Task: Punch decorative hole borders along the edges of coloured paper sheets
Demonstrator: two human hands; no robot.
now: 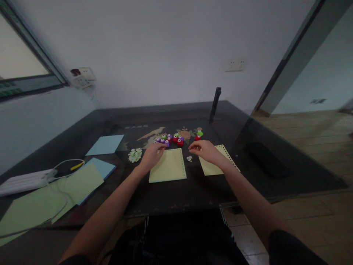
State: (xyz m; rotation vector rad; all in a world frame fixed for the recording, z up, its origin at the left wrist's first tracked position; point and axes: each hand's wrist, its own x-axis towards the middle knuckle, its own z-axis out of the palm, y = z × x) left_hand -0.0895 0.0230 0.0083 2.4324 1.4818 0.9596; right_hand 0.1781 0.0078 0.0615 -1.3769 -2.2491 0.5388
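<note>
My left hand [152, 155] is closed in a pinch at the near edge of a cluster of small round purple, green and red pieces [175, 139], each with a white and dark dot on top. Its fingertips meet a purple piece [167, 142]; whether they grip it I cannot tell. Below them lies a pale yellow pad of hole-edged paper [168, 165]. My right hand [206, 151] is also pinched, over the corner of a second yellow sheet [212, 167]; anything between its fingers is too small to make out. Beyond it sit a green piece [200, 133] and a red piece [198, 138].
A pile of small pale bits [135, 155] lies left of the pad, and a smaller pile [189, 158] between the papers. Leftward are blue sheets [106, 144], yellow-green sheets [82, 180] and a white power strip [24, 182] with a cable. A dark flat object [266, 160] lies right.
</note>
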